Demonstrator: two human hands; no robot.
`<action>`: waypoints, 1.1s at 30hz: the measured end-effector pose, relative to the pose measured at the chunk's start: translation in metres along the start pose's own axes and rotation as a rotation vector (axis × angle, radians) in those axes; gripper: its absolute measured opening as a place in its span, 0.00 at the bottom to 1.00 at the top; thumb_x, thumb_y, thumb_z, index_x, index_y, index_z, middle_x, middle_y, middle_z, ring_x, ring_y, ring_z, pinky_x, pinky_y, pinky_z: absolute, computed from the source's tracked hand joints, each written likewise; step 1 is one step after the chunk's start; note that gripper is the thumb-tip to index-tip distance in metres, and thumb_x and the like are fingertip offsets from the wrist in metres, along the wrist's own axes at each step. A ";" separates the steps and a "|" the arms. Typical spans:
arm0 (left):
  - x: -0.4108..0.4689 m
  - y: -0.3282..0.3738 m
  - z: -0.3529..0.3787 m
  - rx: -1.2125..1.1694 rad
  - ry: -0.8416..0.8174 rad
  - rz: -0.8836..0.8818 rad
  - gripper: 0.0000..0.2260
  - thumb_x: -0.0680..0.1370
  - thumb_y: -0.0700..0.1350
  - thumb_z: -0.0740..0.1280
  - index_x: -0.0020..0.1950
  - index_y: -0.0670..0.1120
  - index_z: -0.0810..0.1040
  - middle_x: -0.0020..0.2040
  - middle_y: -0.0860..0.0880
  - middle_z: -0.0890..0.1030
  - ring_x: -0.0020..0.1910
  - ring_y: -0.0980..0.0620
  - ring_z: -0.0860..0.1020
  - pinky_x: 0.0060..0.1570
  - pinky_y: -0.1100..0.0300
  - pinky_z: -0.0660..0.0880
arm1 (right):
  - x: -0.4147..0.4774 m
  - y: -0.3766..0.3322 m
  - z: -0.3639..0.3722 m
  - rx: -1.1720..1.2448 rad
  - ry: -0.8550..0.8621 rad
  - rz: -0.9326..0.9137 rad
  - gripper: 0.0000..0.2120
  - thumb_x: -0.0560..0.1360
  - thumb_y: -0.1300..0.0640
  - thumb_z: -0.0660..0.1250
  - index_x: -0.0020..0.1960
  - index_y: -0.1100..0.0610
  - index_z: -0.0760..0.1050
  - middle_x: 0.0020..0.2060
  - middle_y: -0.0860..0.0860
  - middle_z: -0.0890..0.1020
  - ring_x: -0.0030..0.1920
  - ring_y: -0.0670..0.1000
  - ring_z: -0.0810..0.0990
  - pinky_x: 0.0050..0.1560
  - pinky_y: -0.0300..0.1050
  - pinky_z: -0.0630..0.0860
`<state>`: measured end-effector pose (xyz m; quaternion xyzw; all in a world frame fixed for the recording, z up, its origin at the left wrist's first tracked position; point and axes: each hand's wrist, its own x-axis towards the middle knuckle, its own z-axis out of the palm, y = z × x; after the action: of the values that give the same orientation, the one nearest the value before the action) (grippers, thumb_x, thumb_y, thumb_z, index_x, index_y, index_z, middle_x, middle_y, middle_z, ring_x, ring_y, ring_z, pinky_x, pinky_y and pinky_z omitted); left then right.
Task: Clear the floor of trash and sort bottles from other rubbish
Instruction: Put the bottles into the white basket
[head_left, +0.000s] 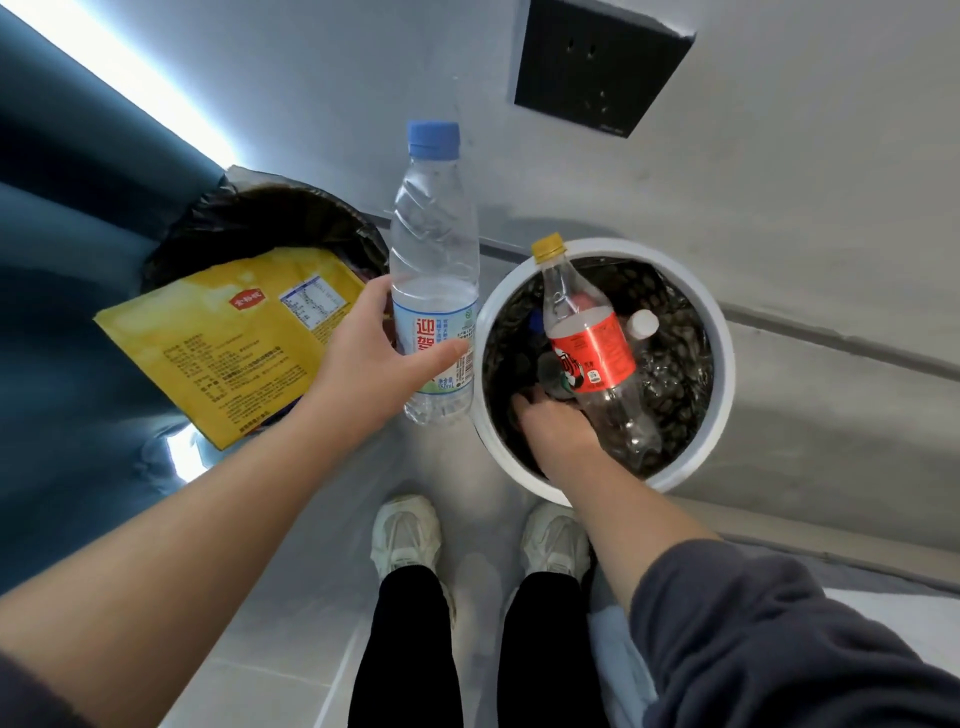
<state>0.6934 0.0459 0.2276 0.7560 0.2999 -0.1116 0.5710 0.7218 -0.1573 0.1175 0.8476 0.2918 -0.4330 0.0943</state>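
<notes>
Below, white bin (724, 364) — red-label bottle (592, 353) inside, black-lined bin (249, 218) — yellow packet (223, 343) atop

Fixtures and surroundings: wall, floor and left edge of the room.

Black square wall plate (597, 62) with small holes, flush on the pale grey wall (805, 182) towards its upper right. Grey skirting strip (831, 340) along the wall's foot. Teal curtain (78, 218) in vertical folds down the left edge. Bright strip of light (130, 78) between curtain and wall, and a second bright patch (182, 457) at the curtain's foot. Pale grey tiled floor (280, 634), one grout line showing. Pale blue cloth (618, 670) at the floor's lower right, partly hidden, kind unclear.
</notes>
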 end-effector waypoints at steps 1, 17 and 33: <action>0.001 0.002 0.000 0.005 0.003 0.003 0.26 0.67 0.49 0.78 0.61 0.55 0.71 0.50 0.60 0.81 0.48 0.67 0.79 0.39 0.73 0.76 | -0.004 0.001 -0.006 0.028 -0.008 -0.011 0.28 0.77 0.68 0.57 0.75 0.57 0.57 0.71 0.62 0.63 0.68 0.62 0.70 0.62 0.56 0.71; -0.013 0.014 0.063 0.074 -0.038 -0.163 0.24 0.66 0.50 0.78 0.57 0.56 0.72 0.46 0.60 0.80 0.45 0.66 0.78 0.40 0.69 0.73 | -0.052 0.050 -0.042 0.646 0.357 0.417 0.40 0.66 0.46 0.74 0.71 0.54 0.59 0.65 0.55 0.71 0.64 0.61 0.70 0.60 0.55 0.71; 0.032 -0.010 0.177 0.394 -0.281 -0.399 0.32 0.72 0.54 0.73 0.67 0.41 0.61 0.62 0.42 0.74 0.60 0.43 0.75 0.53 0.52 0.74 | -0.059 0.086 -0.025 1.032 0.567 0.477 0.38 0.64 0.39 0.73 0.68 0.51 0.65 0.61 0.47 0.72 0.57 0.49 0.76 0.49 0.45 0.71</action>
<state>0.7440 -0.1061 0.1461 0.7555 0.3331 -0.3809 0.4161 0.7613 -0.2414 0.1709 0.9074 -0.1378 -0.2438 -0.3135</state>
